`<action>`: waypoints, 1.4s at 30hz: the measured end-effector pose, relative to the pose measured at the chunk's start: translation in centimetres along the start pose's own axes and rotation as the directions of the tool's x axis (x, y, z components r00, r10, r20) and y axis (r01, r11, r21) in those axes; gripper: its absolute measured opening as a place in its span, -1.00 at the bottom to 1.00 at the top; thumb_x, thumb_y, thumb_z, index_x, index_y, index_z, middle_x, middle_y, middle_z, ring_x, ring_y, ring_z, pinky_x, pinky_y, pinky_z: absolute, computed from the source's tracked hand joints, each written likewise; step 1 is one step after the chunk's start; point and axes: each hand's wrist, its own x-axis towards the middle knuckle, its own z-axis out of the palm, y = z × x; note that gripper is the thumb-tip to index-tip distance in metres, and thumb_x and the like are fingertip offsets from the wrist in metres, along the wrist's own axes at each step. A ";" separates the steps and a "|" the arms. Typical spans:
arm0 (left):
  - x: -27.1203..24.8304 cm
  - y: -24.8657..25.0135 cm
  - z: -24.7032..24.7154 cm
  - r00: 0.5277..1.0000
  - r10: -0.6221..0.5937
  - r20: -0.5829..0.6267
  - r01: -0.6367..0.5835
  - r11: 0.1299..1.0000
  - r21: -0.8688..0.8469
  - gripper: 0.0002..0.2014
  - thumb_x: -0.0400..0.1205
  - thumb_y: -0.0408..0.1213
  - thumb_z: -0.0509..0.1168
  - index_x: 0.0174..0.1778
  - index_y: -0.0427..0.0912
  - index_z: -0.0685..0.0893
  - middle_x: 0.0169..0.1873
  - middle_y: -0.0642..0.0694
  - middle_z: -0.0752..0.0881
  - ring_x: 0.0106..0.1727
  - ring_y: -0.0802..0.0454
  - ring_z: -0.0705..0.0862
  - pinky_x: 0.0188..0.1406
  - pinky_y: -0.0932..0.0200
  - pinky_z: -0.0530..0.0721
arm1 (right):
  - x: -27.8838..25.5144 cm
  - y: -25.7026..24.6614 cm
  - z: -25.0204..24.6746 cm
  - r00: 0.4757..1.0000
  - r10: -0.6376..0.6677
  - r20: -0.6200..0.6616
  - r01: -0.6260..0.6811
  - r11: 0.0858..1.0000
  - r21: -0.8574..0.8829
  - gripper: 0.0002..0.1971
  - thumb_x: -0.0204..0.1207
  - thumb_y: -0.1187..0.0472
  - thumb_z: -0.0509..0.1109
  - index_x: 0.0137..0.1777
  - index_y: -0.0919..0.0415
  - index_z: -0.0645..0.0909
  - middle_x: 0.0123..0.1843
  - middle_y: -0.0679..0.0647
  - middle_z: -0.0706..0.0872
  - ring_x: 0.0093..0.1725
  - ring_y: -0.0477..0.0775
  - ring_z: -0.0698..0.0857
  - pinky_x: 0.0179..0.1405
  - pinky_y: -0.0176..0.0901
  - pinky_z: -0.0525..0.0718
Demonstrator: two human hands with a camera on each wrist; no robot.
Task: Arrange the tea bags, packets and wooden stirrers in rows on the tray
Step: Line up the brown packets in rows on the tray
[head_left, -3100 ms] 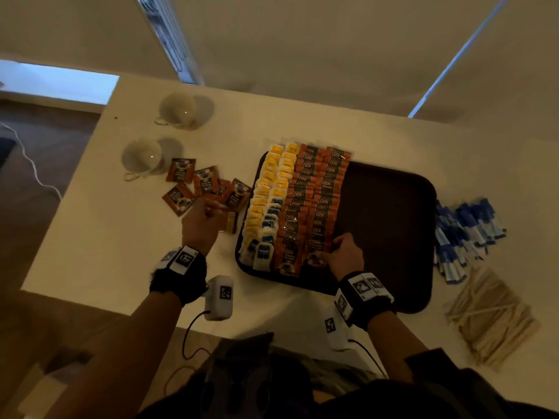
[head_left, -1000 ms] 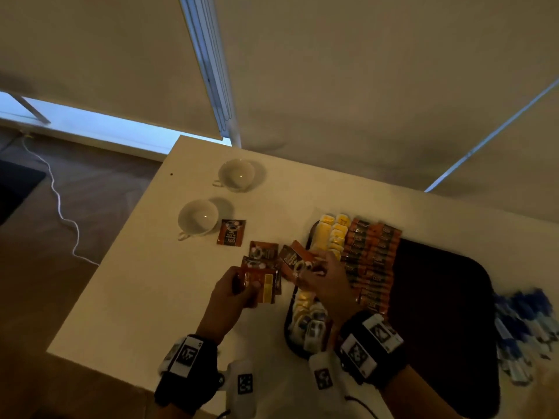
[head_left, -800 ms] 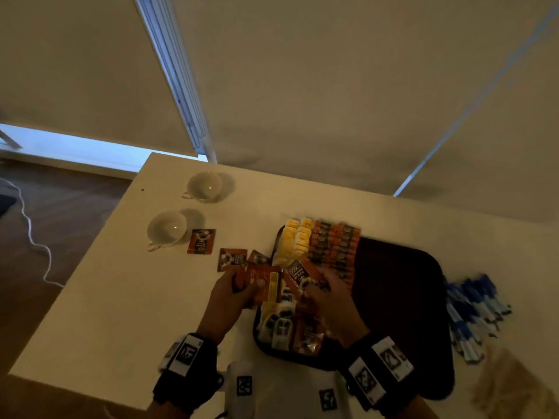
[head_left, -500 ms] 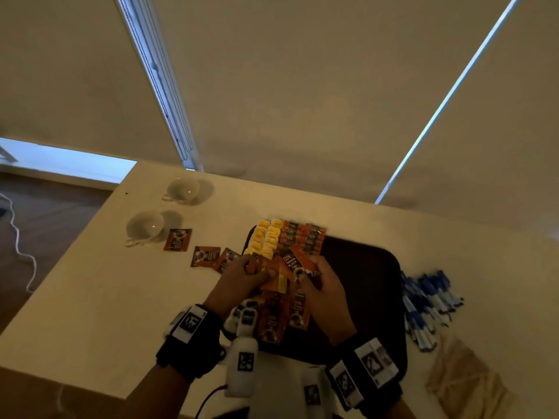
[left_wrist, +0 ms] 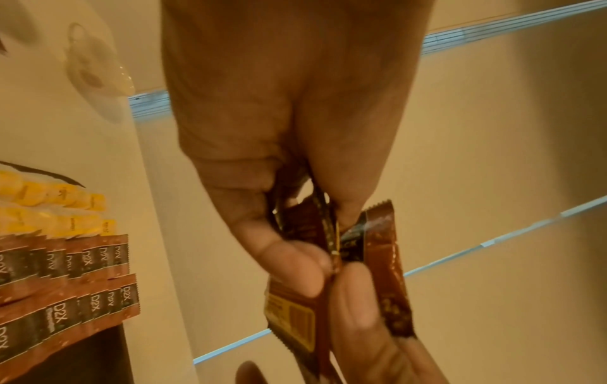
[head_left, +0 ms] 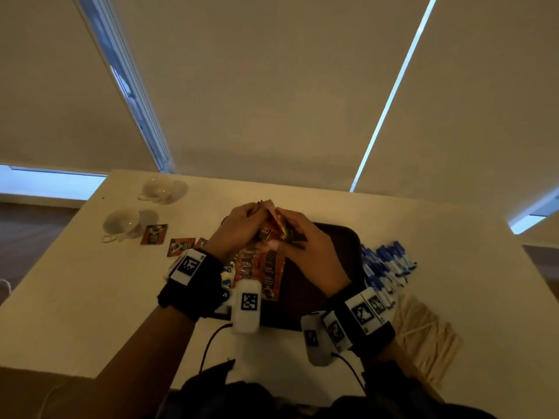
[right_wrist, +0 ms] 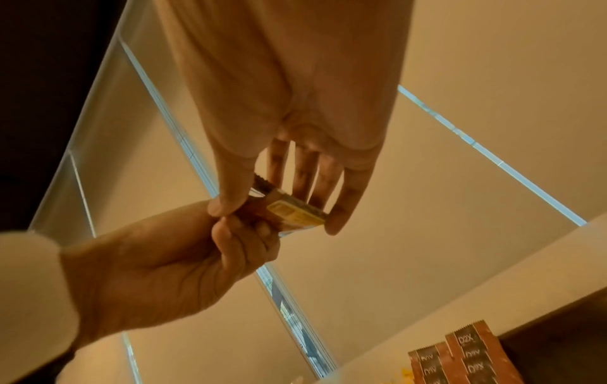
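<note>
Both hands hold a small stack of brown packets in the air above the far part of the dark tray. My left hand pinches the stack from the left, and in the left wrist view its thumb and fingers curl round the packets. My right hand grips the same stack between thumb and fingertips. Rows of brown packets and yellow tea bags lie on the tray's left half. Two loose brown packets lie on the table.
Two white cups stand at the table's far left. A heap of blue packets and a pile of wooden stirrers lie to the right of the tray. The tray's right half is bare.
Both hands have moved from the table left of the tray to above the tray's far end, carrying the gathered brown packets. Fewer loose packets lie on the table.
</note>
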 end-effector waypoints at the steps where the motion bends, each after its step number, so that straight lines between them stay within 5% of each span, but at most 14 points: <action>1: -0.2 0.3 0.2 1.000 0.024 -0.010 -0.024 1.000 0.000 -0.60 0.67 0.04 0.18 0.10 -0.25 0.66 -0.11 -0.20 0.79 -0.14 -0.09 0.80 -0.23 0.06 0.78 | 0.0 -0.3 -0.4 1.000 -0.007 -0.008 0.007 1.000 0.020 -0.44 0.45 0.15 0.51 0.45 0.06 0.48 0.36 -0.09 0.62 0.34 -0.21 0.57 0.36 -0.16 0.57; 4: -0.6 1.3 0.6 0.997 0.078 -0.024 -0.077 0.997 0.020 -0.47 0.66 0.15 0.10 0.04 -0.32 0.64 -0.24 -0.23 0.78 -0.29 -0.13 0.77 -0.36 0.10 0.72 | 0.1 -1.2 -1.0 0.999 -0.041 -0.021 0.042 0.997 0.061 -0.56 0.48 0.15 0.48 0.36 0.13 0.55 0.19 -0.11 0.70 0.19 -0.26 0.65 0.17 -0.40 0.60; 7: -0.6 2.3 0.6 0.994 0.107 -0.035 -0.104 0.993 0.063 -0.37 0.64 0.24 0.02 -0.10 -0.36 0.61 -0.37 -0.26 0.74 -0.38 -0.18 0.73 -0.35 0.04 0.72 | 0.6 -2.0 -1.2 0.999 -0.043 -0.026 0.045 0.995 0.088 -0.67 0.48 0.20 0.48 0.24 0.19 0.61 0.12 -0.09 0.73 0.14 -0.22 0.69 0.13 -0.41 0.60; 10: -0.4 2.8 0.5 0.988 0.151 -0.044 -0.147 0.986 0.080 -0.42 0.65 0.19 0.05 -0.11 -0.32 0.63 -0.37 -0.28 0.74 -0.36 -0.23 0.71 -0.29 -0.06 0.72 | 1.6 -2.8 -1.7 0.999 -0.037 -0.032 0.039 0.998 0.057 -0.78 0.50 0.20 0.47 0.13 0.16 0.64 0.05 -0.05 0.74 0.10 -0.08 0.71 0.16 -0.08 0.69; 14: -0.3 3.0 0.1 0.977 0.213 -0.023 -0.212 0.976 0.043 -0.51 0.65 0.08 0.16 0.03 -0.36 0.61 -0.32 -0.24 0.76 -0.34 -0.17 0.72 -0.41 0.07 0.67 | 2.6 -3.1 -2.5 0.997 0.009 -0.078 -0.002 0.996 0.088 -0.91 0.49 0.03 0.41 -0.03 -0.06 0.65 -0.08 0.09 0.74 -0.02 0.17 0.76 -0.02 0.37 0.70; 16: -0.6 3.3 -0.2 0.966 0.258 -0.001 -0.258 0.966 0.022 -0.56 0.64 -0.02 0.23 -0.02 -0.44 0.58 -0.35 -0.13 0.76 -0.33 -0.11 0.74 -0.38 0.04 0.71 | 2.9 -3.6 -2.9 0.989 0.049 -0.136 -0.025 0.985 0.173 -0.87 0.52 0.04 0.37 0.01 -0.02 0.68 -0.03 0.14 0.76 0.00 0.17 0.76 -0.01 0.32 0.73; 18: -0.6 3.5 -0.6 0.950 0.311 0.009 -0.311 0.950 0.024 -0.61 0.64 -0.12 0.25 -0.09 -0.49 0.54 -0.34 -0.08 0.74 -0.29 -0.04 0.74 -0.25 -0.05 0.76 | 3.3 -4.2 -3.6 0.974 0.122 -0.191 -0.053 0.941 0.333 -0.87 0.61 0.19 0.32 0.07 0.14 0.66 -0.01 0.18 0.76 -0.06 0.06 0.78 -0.16 0.04 0.80; 20: -0.7 3.7 -0.8 0.934 0.358 -0.002 -0.357 0.934 0.024 -0.62 0.63 -0.14 0.27 -0.19 -0.49 0.48 -0.30 -0.27 0.66 -0.23 -0.06 0.71 -0.15 -0.12 0.74 | 3.4 -4.7 -4.3 0.960 0.186 -0.207 -0.072 0.884 0.462 -0.84 0.63 0.23 0.29 0.10 0.21 0.67 -0.02 0.18 0.77 -0.08 0.02 0.78 -0.24 -0.15 0.77; 23: -0.9 3.8 -0.7 0.911 0.407 -0.064 -0.407 0.913 0.008 -0.68 0.62 -0.18 0.29 -0.24 -0.41 0.53 -0.29 -0.27 0.66 -0.23 0.01 0.70 -0.16 0.01 0.74 | 3.7 -5.1 -5.0 0.929 0.255 -0.269 -0.074 0.839 0.539 -0.84 0.60 0.21 0.32 0.07 0.23 0.69 -0.02 0.22 0.77 -0.02 0.12 0.74 -0.16 -0.12 0.78; 29: -1.1 3.6 -0.2 0.869 0.460 -0.180 -0.474 0.880 -0.040 -0.74 0.62 -0.20 0.27 -0.08 -0.38 0.62 -0.16 -0.33 0.72 -0.18 -0.02 0.72 -0.21 0.18 0.71 | 3.7 -5.3 -5.4 0.921 0.225 -0.317 -0.026 0.849 0.528 -0.88 0.61 0.24 0.32 -0.03 0.20 0.71 -0.09 0.18 0.76 -0.05 0.12 0.70 -0.19 -0.17 0.77; 33: -1.1 3.6 -0.4 0.876 0.435 -0.209 -0.460 0.883 -0.091 -0.87 0.62 -0.27 0.29 0.04 -0.16 0.68 -0.06 -0.13 0.79 -0.06 -0.05 0.76 -0.12 0.10 0.73 | 3.5 -5.1 -5.5 0.904 0.183 -0.386 0.026 0.879 0.477 -0.81 0.58 0.33 0.34 0.18 0.23 0.57 0.03 0.17 0.74 -0.05 0.06 0.76 -0.26 -0.23 0.74; 36: -1.3 3.7 -0.6 0.881 0.431 -0.192 -0.461 0.875 -0.149 -0.84 0.60 -0.35 0.30 0.08 -0.18 0.66 0.05 -0.15 0.77 0.02 -0.09 0.76 -0.10 0.05 0.73 | 3.1 -4.6 -5.3 0.872 0.128 -0.473 0.063 0.928 0.367 -0.69 0.60 0.35 0.31 0.28 0.08 0.43 0.04 0.07 0.73 -0.08 0.07 0.79 -0.31 -0.18 0.76; 39: -1.5 3.6 -0.5 0.883 0.452 -0.128 -0.468 0.869 -0.163 -0.84 0.60 -0.42 0.29 0.08 -0.23 0.65 0.08 -0.16 0.76 0.04 -0.09 0.76 -0.15 0.07 0.74 | 2.8 -4.0 -4.5 0.876 0.014 -0.482 0.068 0.986 0.151 -0.85 0.62 0.34 0.28 0.04 0.06 0.57 -0.03 -0.15 0.70 -0.06 0.07 0.78 -0.30 -0.08 0.79; 42: -1.4 3.5 -0.6 0.879 0.475 0.026 -0.476 0.880 -0.003 -0.88 0.62 -0.43 0.28 0.03 -0.22 0.66 0.07 -0.07 0.74 0.09 -0.01 0.73 -0.03 0.11 0.72 | 2.9 -4.3 -3.9 0.919 0.017 -0.393 0.066 0.979 0.195 -0.74 0.64 0.36 0.23 -0.14 0.06 0.67 -0.12 -0.06 0.75 -0.12 -0.03 0.77 -0.26 -0.16 0.77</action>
